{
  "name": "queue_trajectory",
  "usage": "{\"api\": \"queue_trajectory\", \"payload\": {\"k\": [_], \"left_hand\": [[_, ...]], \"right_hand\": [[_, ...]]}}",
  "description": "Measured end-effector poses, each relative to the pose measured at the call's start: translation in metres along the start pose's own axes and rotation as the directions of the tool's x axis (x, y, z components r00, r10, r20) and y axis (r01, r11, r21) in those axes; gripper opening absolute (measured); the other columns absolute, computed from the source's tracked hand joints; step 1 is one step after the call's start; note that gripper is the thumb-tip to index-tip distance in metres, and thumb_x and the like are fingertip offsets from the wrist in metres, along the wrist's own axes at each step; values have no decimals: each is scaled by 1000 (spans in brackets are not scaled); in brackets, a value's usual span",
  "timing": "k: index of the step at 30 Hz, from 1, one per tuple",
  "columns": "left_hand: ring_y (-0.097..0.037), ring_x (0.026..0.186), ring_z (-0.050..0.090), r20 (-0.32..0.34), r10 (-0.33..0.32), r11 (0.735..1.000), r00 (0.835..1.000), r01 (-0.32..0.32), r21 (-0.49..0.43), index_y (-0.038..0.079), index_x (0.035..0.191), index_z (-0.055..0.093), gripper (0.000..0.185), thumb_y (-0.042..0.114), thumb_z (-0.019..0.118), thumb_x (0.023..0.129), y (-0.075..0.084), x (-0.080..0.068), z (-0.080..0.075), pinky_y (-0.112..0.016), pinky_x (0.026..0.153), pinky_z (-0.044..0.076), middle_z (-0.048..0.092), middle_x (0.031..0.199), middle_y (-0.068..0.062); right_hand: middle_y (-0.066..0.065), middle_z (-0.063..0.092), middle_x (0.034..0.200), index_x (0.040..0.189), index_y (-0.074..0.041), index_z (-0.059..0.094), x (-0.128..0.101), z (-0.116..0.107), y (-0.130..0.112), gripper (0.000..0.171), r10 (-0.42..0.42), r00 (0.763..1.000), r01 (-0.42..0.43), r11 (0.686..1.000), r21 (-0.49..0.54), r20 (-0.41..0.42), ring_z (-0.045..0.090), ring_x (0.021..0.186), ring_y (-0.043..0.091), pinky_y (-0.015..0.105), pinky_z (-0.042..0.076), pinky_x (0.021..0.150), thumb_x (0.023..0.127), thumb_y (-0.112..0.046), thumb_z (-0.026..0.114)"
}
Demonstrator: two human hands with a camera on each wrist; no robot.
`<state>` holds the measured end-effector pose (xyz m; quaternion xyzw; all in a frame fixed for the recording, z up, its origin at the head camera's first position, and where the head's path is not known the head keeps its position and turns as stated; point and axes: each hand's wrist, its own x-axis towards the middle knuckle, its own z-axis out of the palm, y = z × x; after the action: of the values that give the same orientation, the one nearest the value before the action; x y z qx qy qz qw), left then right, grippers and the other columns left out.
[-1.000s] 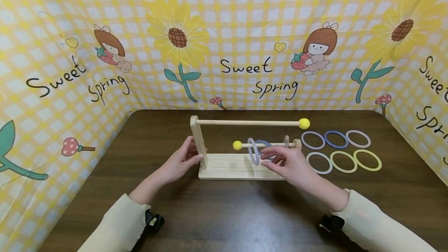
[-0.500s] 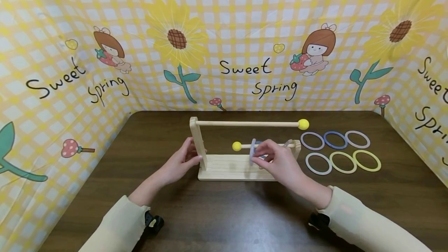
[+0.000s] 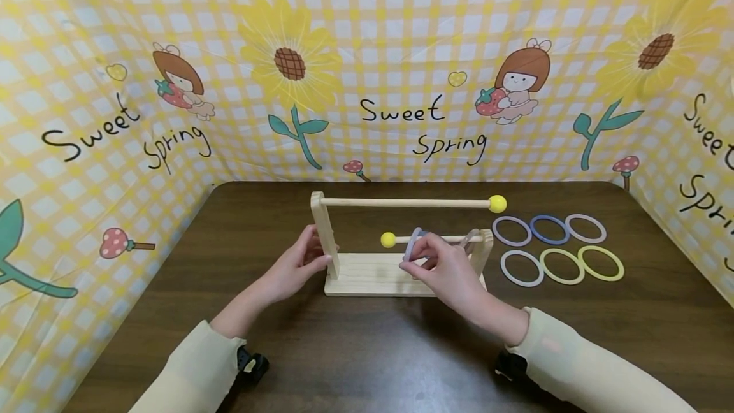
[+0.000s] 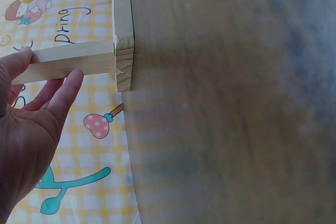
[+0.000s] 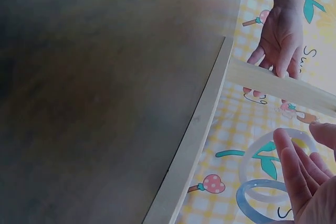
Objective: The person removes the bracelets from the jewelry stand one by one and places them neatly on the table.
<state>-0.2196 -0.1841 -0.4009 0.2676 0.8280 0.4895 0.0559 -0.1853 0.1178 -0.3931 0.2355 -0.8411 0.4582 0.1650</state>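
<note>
Gripping wooden upright [image 3: 325, 234] with my left hand [image 3: 299, 259], thumb on one side, fingers on other; fingertips mostly hidden behind it in head view. My right hand [image 3: 449, 268] half spread, thumb and fingertips at rim of pale ring [image 3: 411, 244] hanging tilted around lower rod [image 3: 402, 240]; cannot tell whether I pinch it or merely touch. Blue ring [image 5: 241, 203] partly covered by right hand in right wrist view, where that hand runs out of frame.
</note>
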Motion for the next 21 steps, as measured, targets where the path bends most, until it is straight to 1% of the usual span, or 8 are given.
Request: {"api": "queue_trajectory", "payload": {"k": [6, 15, 21], "left_hand": [[-36, 117, 54, -3, 7, 1000, 1000, -7, 4, 3, 138, 31, 45, 8, 54, 100, 1, 0, 0, -49, 94, 45, 56, 124, -25], [-35, 115, 56, -10, 9, 1000, 1000, -9, 10, 8, 137, 33, 43, 7, 55, 99, 1, -1, 0, -45, 92, 46, 57, 123, -25], [-35, 115, 56, -11, 10, 1000, 1000, -10, 10, 8, 137, 33, 44, 8, 56, 99, 0, 0, 0, -45, 93, 46, 57, 124, -25]], "right_hand": [[0, 71, 76, 82, -9, 56, 0, 3, 3, 27, 6, 1000, -6, 1000, 25, -2, 61, 57, 5, 23, 50, 53, 76, -6, 83], [1, 72, 77, 85, -8, 56, -1, 2, 1, 24, 40, 999, -41, 996, 76, 20, 63, 54, 11, 24, 51, 54, 79, -3, 80], [3, 73, 80, 90, -7, 58, -1, 0, -1, 24, 54, 998, -55, 996, 67, 17, 63, 58, 8, 24, 50, 54, 79, -1, 80]]}}
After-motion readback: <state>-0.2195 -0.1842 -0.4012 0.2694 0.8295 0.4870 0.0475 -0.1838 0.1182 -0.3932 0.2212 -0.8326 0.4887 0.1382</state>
